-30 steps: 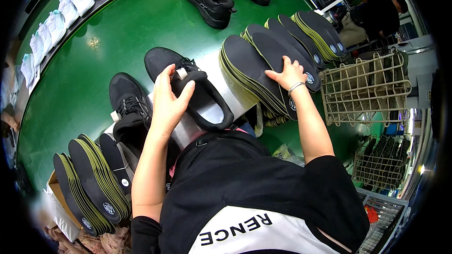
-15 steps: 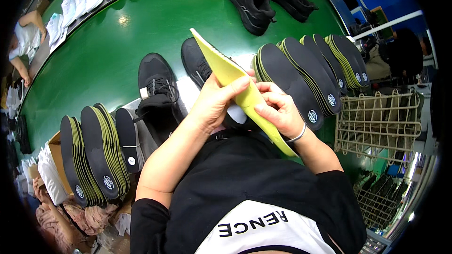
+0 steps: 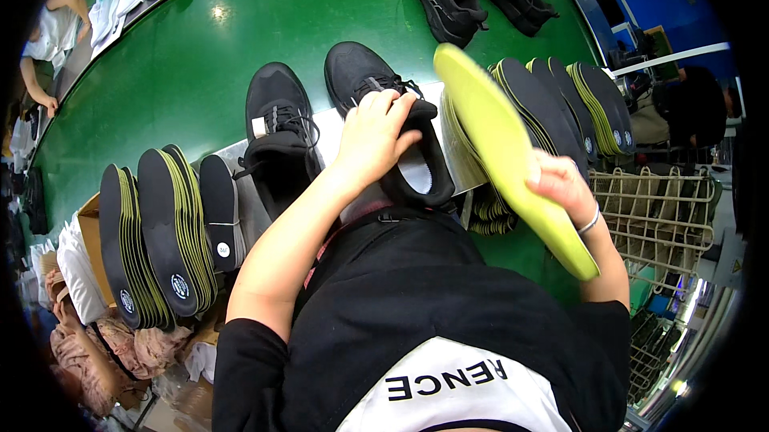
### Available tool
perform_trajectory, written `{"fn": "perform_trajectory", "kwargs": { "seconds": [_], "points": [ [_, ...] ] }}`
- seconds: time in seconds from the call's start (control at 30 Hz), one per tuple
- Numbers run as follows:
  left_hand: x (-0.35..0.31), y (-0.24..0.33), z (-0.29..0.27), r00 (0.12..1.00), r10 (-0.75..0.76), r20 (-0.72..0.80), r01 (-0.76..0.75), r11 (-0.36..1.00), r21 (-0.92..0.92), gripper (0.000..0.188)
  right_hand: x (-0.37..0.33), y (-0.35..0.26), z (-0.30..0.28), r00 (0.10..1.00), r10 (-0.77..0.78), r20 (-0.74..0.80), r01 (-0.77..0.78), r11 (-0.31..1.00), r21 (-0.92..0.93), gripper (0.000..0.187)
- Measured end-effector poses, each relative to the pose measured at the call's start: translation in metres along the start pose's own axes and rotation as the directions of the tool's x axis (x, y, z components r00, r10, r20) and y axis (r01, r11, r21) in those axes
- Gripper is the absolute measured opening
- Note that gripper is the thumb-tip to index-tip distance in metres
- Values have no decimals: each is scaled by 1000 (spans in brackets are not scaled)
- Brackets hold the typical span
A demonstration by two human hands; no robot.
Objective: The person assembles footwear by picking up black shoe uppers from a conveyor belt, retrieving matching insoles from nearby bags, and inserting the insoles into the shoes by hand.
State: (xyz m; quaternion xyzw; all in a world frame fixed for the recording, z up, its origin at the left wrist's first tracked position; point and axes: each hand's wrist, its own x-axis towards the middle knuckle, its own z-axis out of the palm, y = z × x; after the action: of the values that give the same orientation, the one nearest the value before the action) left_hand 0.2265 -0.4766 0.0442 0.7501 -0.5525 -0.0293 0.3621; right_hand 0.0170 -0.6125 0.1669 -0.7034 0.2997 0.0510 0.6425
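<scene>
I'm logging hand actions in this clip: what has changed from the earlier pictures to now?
The right hand, first at the right insole stacks, now holds a yellow-green insole alone, moved rightward. The left hand let go of it and returned to the near right black shoe. The near left black shoe and left insole stacks stayed put.

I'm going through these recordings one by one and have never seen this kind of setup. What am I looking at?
There is no robot here, just a person's bare hands. The view comes from the left of two wide cameras worn on the head, looking down, so straight edges bend. The right hand holds a yellow-green insole, partly blurred. The left hand is at the opening of a black shoe, with its mate alongside. Another black pair sits farther across the green table. Insole stacks stand on either side.
</scene>
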Motion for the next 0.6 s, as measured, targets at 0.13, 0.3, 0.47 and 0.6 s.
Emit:
{"fn": "perform_trajectory", "kwargs": {
  "seconds": [0.13, 0.3, 0.47, 0.6],
  "points": [
    [14, -8, 11, 981, -185, -52, 177, 975, -130, 21, -9, 9, 8, 960, 235, 154, -221, 970, -103, 21],
    [23, -8, 21, 918, -393, -55, 371, 899, -233, 20, 39, 27, 27, 940, 336, 52, -304, 899, -315, 19],
    [15, -5, 30, 888, -452, -80, 398, 845, -358, 20, 103, 54, 77, 983, -181, -23, 11, 185, -983, 22],
    [14, -9, 31, 875, -475, -88, 415, 833, -366, 19, 102, 38, 74, 998, -61, -30, -26, 53, -998, 34]
  ]
}}
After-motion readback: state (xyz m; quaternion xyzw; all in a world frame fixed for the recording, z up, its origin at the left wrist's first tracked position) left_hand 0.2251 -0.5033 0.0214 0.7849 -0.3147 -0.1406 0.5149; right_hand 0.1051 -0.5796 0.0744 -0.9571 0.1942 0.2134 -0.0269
